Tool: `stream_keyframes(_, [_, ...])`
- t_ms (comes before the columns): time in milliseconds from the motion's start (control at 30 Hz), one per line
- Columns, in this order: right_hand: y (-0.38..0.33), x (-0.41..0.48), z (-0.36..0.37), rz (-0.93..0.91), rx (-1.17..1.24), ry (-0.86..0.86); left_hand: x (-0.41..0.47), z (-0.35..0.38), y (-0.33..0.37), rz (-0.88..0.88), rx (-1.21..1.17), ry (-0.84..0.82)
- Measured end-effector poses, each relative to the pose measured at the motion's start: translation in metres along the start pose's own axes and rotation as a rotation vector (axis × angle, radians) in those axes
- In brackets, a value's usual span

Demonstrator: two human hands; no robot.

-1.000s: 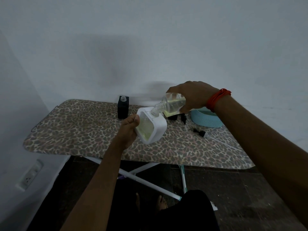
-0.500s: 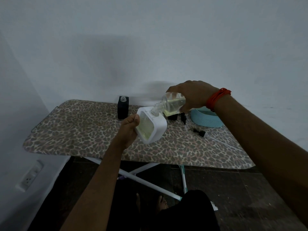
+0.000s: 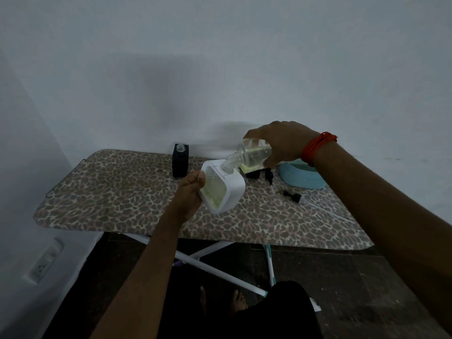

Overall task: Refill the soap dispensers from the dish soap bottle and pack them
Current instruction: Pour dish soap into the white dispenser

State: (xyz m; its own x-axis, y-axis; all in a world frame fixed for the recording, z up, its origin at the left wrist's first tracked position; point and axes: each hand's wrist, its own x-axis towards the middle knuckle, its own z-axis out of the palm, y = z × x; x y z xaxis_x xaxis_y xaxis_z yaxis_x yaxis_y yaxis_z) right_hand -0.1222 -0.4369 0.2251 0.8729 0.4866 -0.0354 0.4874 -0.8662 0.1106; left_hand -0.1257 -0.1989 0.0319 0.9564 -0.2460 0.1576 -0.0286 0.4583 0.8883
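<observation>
Right hand [image 3: 281, 143] grips tilted soap bottle [image 3: 252, 155], left hand [image 3: 190, 194] grips white dispenser [image 3: 232, 189]; black dispenser [image 3: 180, 163], basket [image 3: 302, 178] behind.

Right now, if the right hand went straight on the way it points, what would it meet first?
Probably the white dispenser: the right hand tips the bottle down-left, neck at the dispenser's top opening; the left hand holds it just beyond.

The yellow-green soap [image 3: 214, 195] in the white soap dispenser [image 3: 235, 192] looks slightly higher than a second ago, fed from the tilted dish soap bottle [image 3: 254, 155].
</observation>
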Motion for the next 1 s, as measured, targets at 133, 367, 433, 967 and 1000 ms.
stream_keyframes(133, [0.0011, -0.0006, 0.0003, 0.003, -0.003, 0.01, -0.0001, 0.0002, 0.0, -0.02, -0.003, 0.023])
stream_keyframes(367, [0.002, -0.0024, -0.0007, 0.002, -0.017, 0.011, -0.0006, 0.0057, 0.0003, -0.042, 0.009, 0.039])
stream_keyframes(433, [0.0021, -0.0032, -0.0021, 0.004, -0.018, 0.009, -0.0001, 0.0071, 0.0009, -0.038, -0.003, 0.04])
stream_keyframes(967, [0.0034, -0.0054, -0.0016, 0.012, -0.016, 0.004, 0.0016, 0.0051, -0.0012, -0.03, 0.027, 0.043])
stream_keyframes(1000, [0.0033, -0.0052, -0.0015, 0.012, -0.015, 0.006, 0.0013, 0.0049, -0.0016, -0.027, 0.023, 0.038])
